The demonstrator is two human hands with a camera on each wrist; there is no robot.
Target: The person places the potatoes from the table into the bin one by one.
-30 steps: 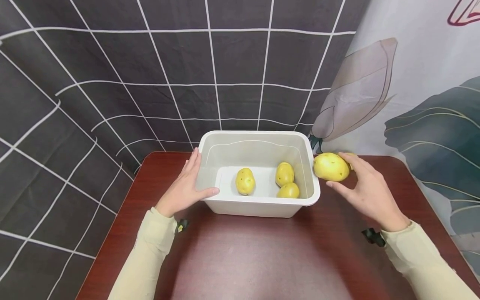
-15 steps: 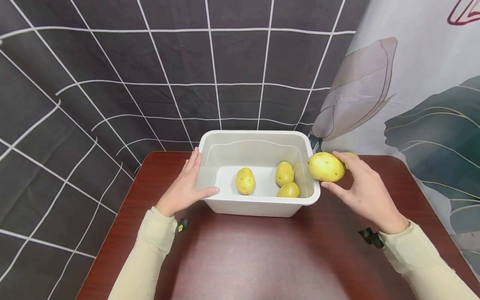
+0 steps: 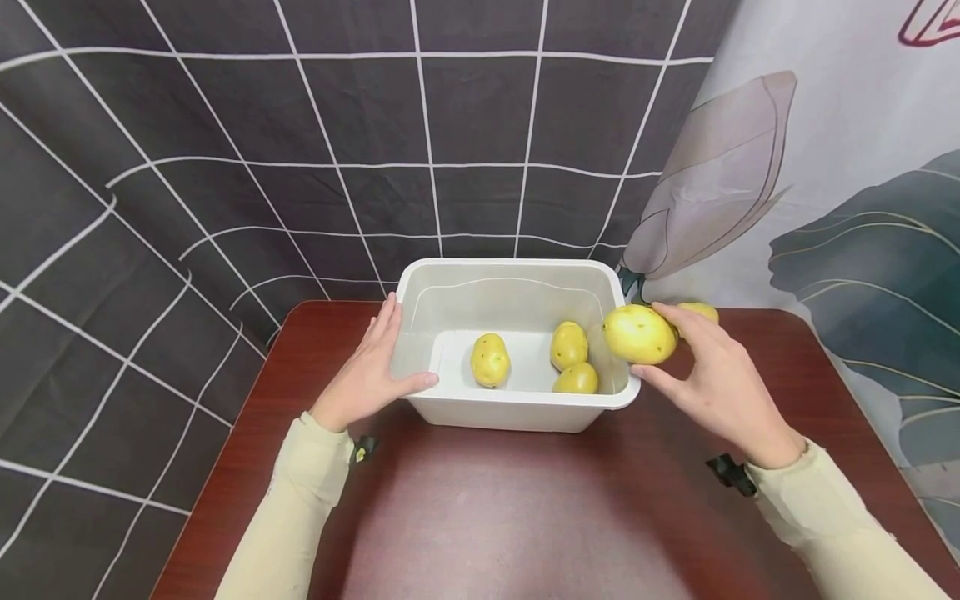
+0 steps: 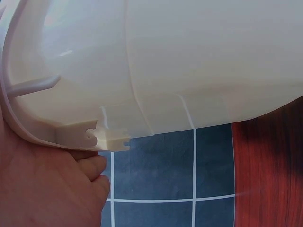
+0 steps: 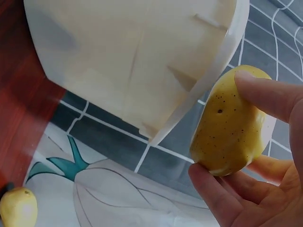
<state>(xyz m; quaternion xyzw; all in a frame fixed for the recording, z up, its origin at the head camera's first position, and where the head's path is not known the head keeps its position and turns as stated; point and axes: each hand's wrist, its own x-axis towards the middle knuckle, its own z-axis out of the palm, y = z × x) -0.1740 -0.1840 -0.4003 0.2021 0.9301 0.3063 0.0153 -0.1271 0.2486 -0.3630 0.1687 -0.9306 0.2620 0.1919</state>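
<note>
My right hand (image 3: 723, 392) holds a yellow potato (image 3: 639, 333) between thumb and fingers, above the right rim of a white plastic bin (image 3: 491, 414). In the right wrist view, this potato (image 5: 229, 123) shows small dark specks, with the rim just beside it. Straight fingers of my left hand (image 3: 367, 371) rest along the bin's left side, the thumb at its near rim. Inside the bin, one potato (image 3: 490, 360) lies left of the middle. Two more, a rear potato (image 3: 569, 346) and a front potato (image 3: 577, 378), touch each other near the right wall.
Another potato (image 3: 701, 311) lies on the dark red table (image 3: 495, 508) behind my right hand, partly hidden by it. A dark cloth with white grid lines (image 3: 480, 125) hangs close behind the bin. A pale leaf-patterned cloth (image 3: 825, 250) hangs at the right.
My right hand has moved left with its potato, from outside the bin to above its right rim. More of the potato on the table now shows. The left hand has stayed in place.
</note>
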